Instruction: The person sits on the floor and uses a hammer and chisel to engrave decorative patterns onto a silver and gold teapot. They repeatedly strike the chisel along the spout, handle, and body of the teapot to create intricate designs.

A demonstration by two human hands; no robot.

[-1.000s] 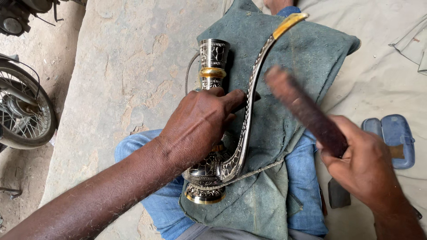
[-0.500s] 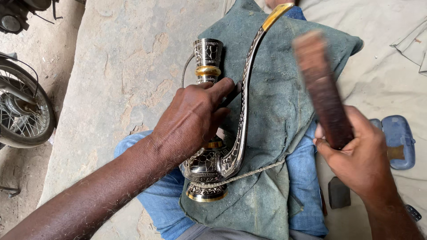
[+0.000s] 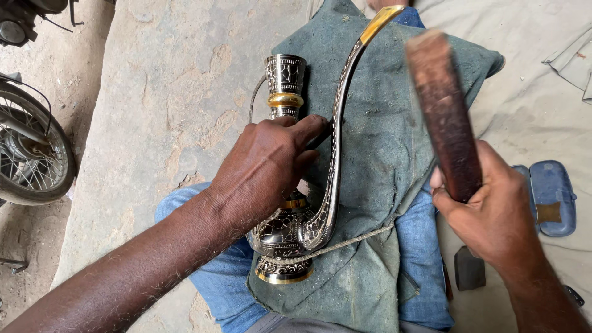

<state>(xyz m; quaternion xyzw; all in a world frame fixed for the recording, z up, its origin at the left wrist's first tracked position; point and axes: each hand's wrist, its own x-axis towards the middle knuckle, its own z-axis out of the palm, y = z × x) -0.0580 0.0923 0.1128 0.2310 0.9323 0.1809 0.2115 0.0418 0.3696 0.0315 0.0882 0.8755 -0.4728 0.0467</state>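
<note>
Landmark = the engraved metal ewer [image 3: 285,231], lying on a green cloth [image 3: 382,142] across the person's lap, base toward the body, neck pointing away.

Nearest: ewer's gold-rimmed foot and round black-and-silver belly, w/ a thin cord [image 3: 345,242] running off the base to the right over the cloth. Blue-jeaned legs [image 3: 419,246] under the cloth.

Left hand [image 3: 265,169] sits on top of the ewer's mid body, fingers [image 3: 308,126] curled and pressed down across it, tips reaching the long curved spout [image 3: 336,154]; what the fingertips pinch, can't tell. Right of the ewer, right hand [image 3: 493,216] is wrapped tight round the lower end of a dark wooden mallet [image 3: 444,111], raised above the cloth, not touching the ewer.

Handling, my read: solid metal, stiff, prob fairly heavy; polished surface likely slippery, and engraving + slender spout would dent or bend easily. Best hold = belly or neck below the gold band, not spout or thin wire handle.

Farther right: blue case [image 3: 552,197] and small dark block [image 3: 468,268] on a pale sheet. Far left of the ewer: stone floor [image 3: 154,92], motorbike wheel [image 3: 28,154].
</note>
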